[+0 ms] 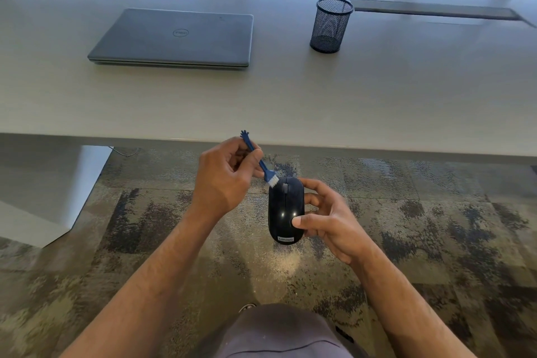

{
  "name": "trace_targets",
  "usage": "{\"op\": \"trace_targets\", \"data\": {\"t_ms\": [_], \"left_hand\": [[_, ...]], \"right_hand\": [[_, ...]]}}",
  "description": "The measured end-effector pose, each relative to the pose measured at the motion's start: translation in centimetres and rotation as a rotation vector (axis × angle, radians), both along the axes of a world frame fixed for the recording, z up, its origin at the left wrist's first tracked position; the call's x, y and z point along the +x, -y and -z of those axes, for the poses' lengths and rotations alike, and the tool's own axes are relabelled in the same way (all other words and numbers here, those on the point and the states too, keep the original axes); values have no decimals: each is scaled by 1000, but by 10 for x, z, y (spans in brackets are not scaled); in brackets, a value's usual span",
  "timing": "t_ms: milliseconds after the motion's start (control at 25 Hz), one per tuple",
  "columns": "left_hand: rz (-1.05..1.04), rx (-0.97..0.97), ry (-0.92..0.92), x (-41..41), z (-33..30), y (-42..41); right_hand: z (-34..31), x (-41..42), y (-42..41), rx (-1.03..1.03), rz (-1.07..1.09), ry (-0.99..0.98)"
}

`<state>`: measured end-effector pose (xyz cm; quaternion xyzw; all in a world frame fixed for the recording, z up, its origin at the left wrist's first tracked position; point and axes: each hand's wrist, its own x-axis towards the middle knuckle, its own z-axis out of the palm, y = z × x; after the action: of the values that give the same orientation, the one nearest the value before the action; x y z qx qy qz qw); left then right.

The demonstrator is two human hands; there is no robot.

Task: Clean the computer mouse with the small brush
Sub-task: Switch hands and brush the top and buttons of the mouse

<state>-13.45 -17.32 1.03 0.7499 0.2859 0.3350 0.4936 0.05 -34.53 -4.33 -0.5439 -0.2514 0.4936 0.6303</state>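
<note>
Head view, left hand (223, 180) gripping small brush (263, 167), bristles touching computer mouse (286, 209), right hand (325, 221) grasping mouse

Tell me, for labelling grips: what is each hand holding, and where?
Left hand pinches the brush mid-handle; right hand grips the mouse by its side and rear.

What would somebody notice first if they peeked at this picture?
Probably the two hands in the middle, held out over the carpet in front of the table edge. The right hand holds a shiny black mouse, and the left hand dabs a small blue brush at its front end. Farther back on the table sit a closed laptop and a mesh cup.
</note>
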Motion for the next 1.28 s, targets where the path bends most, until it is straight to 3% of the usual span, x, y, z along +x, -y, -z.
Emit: {"op": "trace_targets", "data": {"t_ms": [200, 400, 600, 840, 1040, 1280], "left_hand": [[20, -37, 21, 3, -8, 4], [-39, 37, -96, 3, -13, -2], [43, -14, -24, 4, -16, -2], [-2, 87, -142, 4, -12, -9], [56, 93, -20, 7, -13, -2], [151, 78, -72, 5, -5, 6]], "right_hand": [[-1, -1, -6, 0, -20, -7], [-2, -2, -6, 6, -25, -7], [1, -3, -9, 0, -15, 7], [1, -2, -6, 4, -12, -28], [2, -2, -9, 1, -2, -6], [2, -1, -7, -44, 36, -2]]}}
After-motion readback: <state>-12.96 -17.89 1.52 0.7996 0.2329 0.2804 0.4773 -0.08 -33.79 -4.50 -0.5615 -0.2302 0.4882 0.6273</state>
